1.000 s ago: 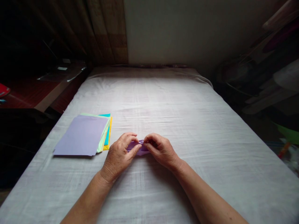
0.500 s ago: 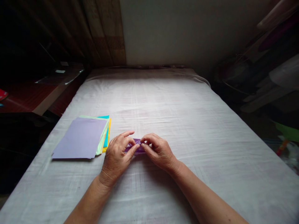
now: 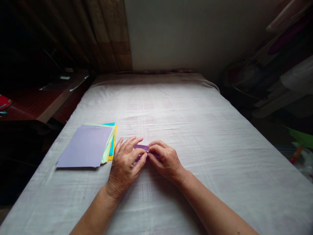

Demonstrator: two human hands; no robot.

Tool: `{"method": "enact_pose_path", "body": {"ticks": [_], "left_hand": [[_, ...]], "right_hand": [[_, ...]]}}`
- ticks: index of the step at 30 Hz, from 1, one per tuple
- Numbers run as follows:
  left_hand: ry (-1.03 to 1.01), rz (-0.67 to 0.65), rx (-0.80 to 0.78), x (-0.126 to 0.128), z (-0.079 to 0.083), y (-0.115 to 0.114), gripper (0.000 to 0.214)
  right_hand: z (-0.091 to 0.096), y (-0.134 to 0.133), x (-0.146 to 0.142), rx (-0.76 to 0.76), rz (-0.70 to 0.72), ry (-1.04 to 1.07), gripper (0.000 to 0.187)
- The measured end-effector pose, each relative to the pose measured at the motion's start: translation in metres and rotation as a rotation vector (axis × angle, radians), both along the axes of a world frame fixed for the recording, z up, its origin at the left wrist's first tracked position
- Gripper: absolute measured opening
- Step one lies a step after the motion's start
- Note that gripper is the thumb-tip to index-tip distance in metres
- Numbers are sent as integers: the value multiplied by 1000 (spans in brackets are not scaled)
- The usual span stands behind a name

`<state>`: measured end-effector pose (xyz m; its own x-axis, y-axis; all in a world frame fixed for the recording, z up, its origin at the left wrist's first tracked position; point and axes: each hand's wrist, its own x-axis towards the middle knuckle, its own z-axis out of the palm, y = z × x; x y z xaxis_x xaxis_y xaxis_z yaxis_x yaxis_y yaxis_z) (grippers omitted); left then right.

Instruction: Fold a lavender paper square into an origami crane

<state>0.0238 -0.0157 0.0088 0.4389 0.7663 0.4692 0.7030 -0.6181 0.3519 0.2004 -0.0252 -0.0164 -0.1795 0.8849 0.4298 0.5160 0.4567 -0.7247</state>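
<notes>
A small folded piece of purple paper (image 3: 141, 147) lies on the pale sheet in front of me, much of it covered by my fingers. My left hand (image 3: 127, 158) pinches it from the left between thumb and index finger, its other fingers raised and spread. From the right, my right hand (image 3: 165, 158) pinches the same paper, with thumb and fingertips meeting my left fingertips near its middle. A thin white edge or crease shows where the fingertips meet. The exact shape of the fold is hidden.
A stack of coloured paper sheets (image 3: 84, 147), lilac on top, lies left of my hands on the sheet-covered bed (image 3: 171, 107). Beyond the bed's left edge stands a reddish-brown table (image 3: 31, 104) with a clear plastic sleeve (image 3: 73, 83). Dim clutter lines the right side.
The fingertips of both hands have closed in on the middle of the purple paper. My left hand's outer fingers have spread and lifted. The view has shifted slightly.
</notes>
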Motion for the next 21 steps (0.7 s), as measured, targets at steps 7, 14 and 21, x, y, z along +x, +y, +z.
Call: {"method": "enact_pose_path", "body": {"ticks": [7,14,21], "left_hand": [[-30,-13,68,1,-4,0,11],[-88,-54,-112,-5,-5,5,9],[-105,-80,-250,-7,2,7,16]], "right_hand": [[4,0,1,-53,47,13,10],[8,1,6,-113,112,139,9],[9,0,5,-135,156,125,8]]}}
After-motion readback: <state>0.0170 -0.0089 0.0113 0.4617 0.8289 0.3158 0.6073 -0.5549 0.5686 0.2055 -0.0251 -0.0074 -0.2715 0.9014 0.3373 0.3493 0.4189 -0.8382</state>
